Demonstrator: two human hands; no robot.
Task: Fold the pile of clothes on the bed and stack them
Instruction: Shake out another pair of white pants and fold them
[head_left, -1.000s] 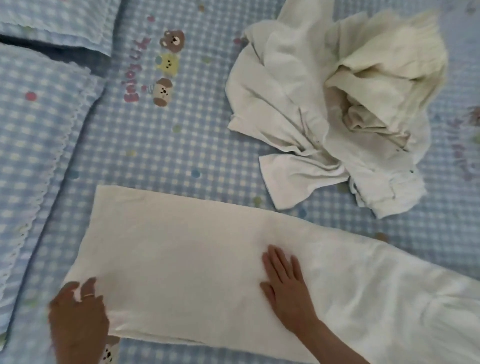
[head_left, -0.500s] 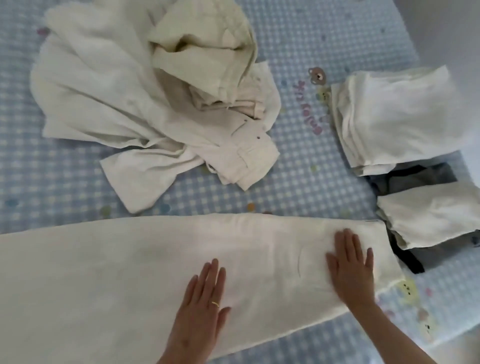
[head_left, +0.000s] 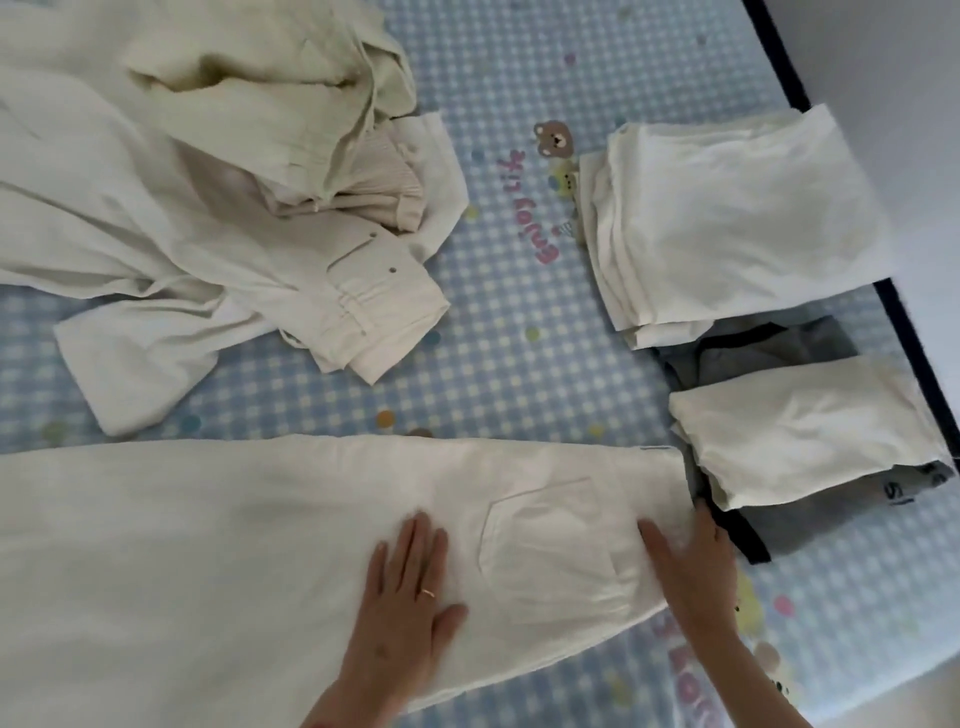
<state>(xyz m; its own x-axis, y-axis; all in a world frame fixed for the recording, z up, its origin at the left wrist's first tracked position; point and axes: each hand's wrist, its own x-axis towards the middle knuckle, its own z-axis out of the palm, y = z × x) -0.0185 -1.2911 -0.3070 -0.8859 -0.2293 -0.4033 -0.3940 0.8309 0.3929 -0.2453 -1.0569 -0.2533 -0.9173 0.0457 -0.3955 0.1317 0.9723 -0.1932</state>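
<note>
White trousers (head_left: 218, 545) lie flat across the near part of the bed, folded lengthwise, back pocket up, waist end at the right. My left hand (head_left: 410, 597), wearing a ring, rests flat on them just left of the pocket. My right hand (head_left: 691, 566) lies at the waist end, fingers spread over its edge; whether it pinches the cloth is unclear. A crumpled pile of cream and white clothes (head_left: 208, 182) lies at the far left. Folded white stacks sit at the right: one far (head_left: 737, 213), one nearer (head_left: 810, 431) on top of grey and dark garments (head_left: 769, 353).
The bed has a blue checked sheet (head_left: 519, 364) with bear prints and pink lettering. Its dark right edge (head_left: 914, 343) runs close behind the folded stacks, with a pale wall or floor beyond it.
The view has swung right from the trouser legs to the waist end. Both hands slid rightward along the trousers; the right hand now reaches the waistband edge.
</note>
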